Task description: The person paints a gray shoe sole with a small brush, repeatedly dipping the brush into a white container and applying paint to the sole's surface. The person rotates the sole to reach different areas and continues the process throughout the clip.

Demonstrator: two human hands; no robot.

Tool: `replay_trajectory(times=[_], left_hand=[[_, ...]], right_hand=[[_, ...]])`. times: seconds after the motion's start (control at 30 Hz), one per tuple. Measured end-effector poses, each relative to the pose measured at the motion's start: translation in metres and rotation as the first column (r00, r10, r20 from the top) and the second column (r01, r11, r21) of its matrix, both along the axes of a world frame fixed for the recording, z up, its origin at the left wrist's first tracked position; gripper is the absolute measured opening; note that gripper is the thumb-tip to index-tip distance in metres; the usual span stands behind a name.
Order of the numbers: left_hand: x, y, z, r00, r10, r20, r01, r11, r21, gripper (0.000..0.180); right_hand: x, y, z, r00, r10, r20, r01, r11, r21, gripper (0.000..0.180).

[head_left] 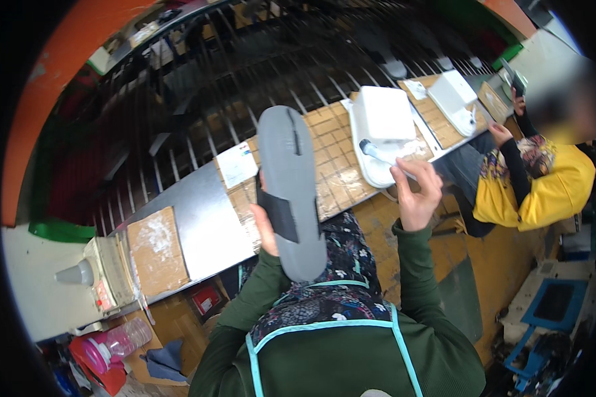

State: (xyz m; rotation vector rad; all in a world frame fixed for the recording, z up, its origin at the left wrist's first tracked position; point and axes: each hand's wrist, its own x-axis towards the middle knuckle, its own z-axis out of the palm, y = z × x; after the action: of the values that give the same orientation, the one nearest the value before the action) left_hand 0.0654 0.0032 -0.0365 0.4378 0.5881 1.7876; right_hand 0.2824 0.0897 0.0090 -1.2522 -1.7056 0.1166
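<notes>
My left hand (265,228) is closed around the side of a grey sandal sole (293,172) with black strap pieces (278,215) at its edges. The sole is held upright in front of me, and a dark mark shows near its top end. Most of my left fingers are hidden behind it. Between the fingertips of my right hand (418,192) is the pale handle of a brush (379,155) with a dark head. The brush is over a white tray (377,177), beside the white box-shaped container (383,114) standing on that tray.
A metal rack (198,99) of bars runs along the far side of the bench. White-smeared cardboard (157,251) and a grey machine (106,274) are at left. Below them lies a pink-lidded bottle (122,341). A co-worker in yellow (556,182) sits at right, near another white container (451,92).
</notes>
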Motion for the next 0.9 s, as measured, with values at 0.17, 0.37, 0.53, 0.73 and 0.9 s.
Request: replay_trajectory(times=[0.17,0.37,0.53,0.73,0.9], left_hand=[[0.0,-0.003,0.018,0.955,0.02,-0.296,0.028,0.987,0.159,0.081],[-0.013,-0.026,0.0,0.894,0.027,-0.447,0.019,0.995,0.098,0.093],[-0.023,-0.034,-0.01,0.794,0.102,-0.599,-0.051,0.994,0.102,0.094],[-0.035,-0.031,0.002,0.68,0.166,-0.714,-0.102,0.986,0.132,0.102],[-0.044,-0.027,0.001,0.657,0.239,-0.715,0.003,0.948,0.319,0.071]], right_hand=[[-0.063,-0.026,0.038,0.878,0.374,-0.299,-0.389,0.921,0.01,0.029],[-0.108,-0.038,0.029,0.671,0.493,-0.554,-0.664,0.732,-0.152,0.022],[-0.122,-0.032,0.032,0.659,0.481,-0.578,-0.661,0.737,-0.14,0.021],[-0.127,-0.013,0.045,0.694,0.518,-0.5,-0.646,0.755,-0.114,0.02],[-0.128,0.0,0.054,0.687,0.532,-0.495,-0.656,0.747,-0.109,0.02]])
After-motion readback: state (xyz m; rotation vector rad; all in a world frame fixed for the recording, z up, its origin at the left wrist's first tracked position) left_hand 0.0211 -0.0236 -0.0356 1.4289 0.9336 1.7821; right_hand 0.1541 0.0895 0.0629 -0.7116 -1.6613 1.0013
